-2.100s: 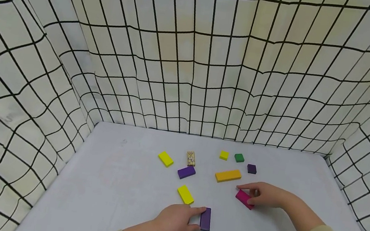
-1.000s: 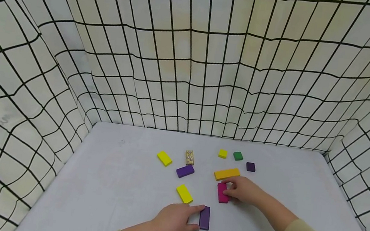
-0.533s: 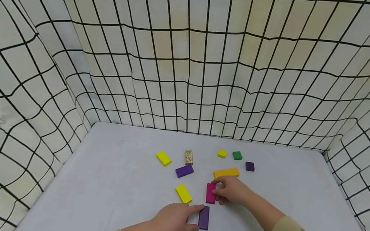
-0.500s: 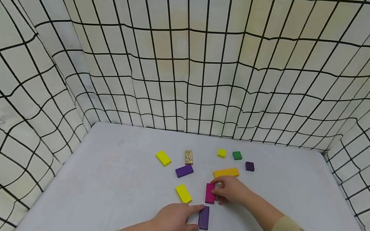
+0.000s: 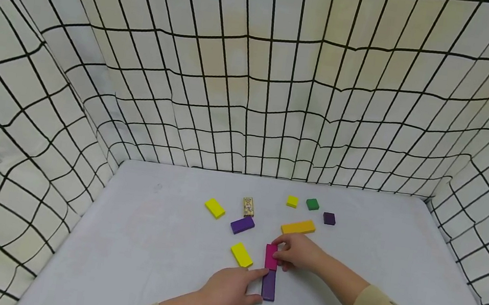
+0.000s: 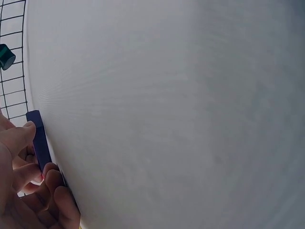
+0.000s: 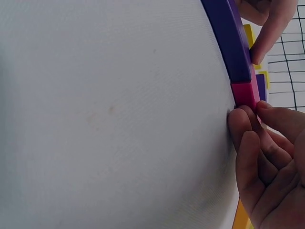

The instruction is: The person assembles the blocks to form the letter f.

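Note:
In the head view a long purple block [image 5: 269, 285] lies on the white table. My left hand [image 5: 227, 290] holds it from the left, index fingertip at its far end and thumb at its near end. A pink block [image 5: 271, 257] lies end to end with it, touching its far end. My right hand [image 5: 301, 252] pinches the pink block from the right. In the right wrist view the pink block [image 7: 245, 94] meets the purple block [image 7: 231, 40] in one line, right fingers around its far part. In the left wrist view the left thumb rests on the purple block [image 6: 42, 143].
Yellow blocks [image 5: 242, 254] and a violet block [image 5: 242, 225] lie left of the pair. An orange block [image 5: 298, 227] lies just beyond the right hand. Small cubes, one of them green [image 5: 312, 204], and a patterned piece [image 5: 248, 206] lie farther back. Black netting surrounds the table.
My right hand has brought the pink block leftward, turned it lengthwise and drawn it nearer until it touches the purple block. The left hand has stayed at the purple block.

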`<state>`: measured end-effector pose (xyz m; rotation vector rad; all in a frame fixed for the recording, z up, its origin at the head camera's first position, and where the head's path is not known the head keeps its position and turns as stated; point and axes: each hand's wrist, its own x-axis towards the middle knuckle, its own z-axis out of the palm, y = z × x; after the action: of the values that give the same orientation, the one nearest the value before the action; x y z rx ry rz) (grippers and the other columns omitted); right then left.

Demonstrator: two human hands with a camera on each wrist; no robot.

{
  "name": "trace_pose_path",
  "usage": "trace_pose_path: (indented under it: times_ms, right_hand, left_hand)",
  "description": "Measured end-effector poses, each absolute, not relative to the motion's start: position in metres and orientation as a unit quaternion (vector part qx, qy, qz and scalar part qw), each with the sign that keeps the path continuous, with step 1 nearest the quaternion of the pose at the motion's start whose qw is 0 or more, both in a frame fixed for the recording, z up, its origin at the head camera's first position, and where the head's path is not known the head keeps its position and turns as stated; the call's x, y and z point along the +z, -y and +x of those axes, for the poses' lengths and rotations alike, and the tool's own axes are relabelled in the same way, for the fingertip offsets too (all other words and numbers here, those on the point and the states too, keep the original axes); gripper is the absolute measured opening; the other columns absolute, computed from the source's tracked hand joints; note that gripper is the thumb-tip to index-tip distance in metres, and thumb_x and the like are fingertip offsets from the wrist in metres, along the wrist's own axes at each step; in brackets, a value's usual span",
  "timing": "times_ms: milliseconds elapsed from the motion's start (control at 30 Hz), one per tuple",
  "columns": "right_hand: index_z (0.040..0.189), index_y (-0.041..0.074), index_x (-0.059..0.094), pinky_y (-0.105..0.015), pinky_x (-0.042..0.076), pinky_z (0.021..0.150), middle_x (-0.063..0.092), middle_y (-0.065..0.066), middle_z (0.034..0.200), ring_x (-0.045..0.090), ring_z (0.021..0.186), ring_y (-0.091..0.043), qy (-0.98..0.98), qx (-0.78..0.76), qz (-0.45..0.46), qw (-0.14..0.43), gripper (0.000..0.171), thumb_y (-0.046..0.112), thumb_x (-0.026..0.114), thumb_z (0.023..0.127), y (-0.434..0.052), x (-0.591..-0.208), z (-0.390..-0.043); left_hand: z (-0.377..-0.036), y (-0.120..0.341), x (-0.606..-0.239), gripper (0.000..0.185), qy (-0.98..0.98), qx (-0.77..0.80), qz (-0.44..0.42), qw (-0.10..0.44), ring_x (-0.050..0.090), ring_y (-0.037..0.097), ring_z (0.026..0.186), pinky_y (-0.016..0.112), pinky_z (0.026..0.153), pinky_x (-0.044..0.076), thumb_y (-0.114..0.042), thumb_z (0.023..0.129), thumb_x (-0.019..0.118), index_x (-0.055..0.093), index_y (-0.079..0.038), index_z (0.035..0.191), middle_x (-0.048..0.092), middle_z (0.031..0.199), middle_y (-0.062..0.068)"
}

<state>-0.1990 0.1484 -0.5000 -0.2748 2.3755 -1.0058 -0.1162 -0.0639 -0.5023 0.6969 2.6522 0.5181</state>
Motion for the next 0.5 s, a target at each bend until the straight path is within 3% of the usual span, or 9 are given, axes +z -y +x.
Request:
trace_pose_path:
  times_ms: [500]
  right_hand:
    - [0.123,0.012,0.067,-0.027,0.055,0.065,0.066,0.0,0.071,0.062,0.059,-0.018,-0.886,-0.368,-0.112,0.261,0.036,0.025,0.074,0.09,-0.148,-0.5042,-0.1984]
  left_hand:
    - [-0.1166,0.0639,-0.5033,0.059,-0.938,0.181,0.248,0.164,0.066,0.01,0.097,0.037,0.081,0.055,-0.049,0.086,0.073,0.057,-0.032,0.14,0.07,0.116,-0.009]
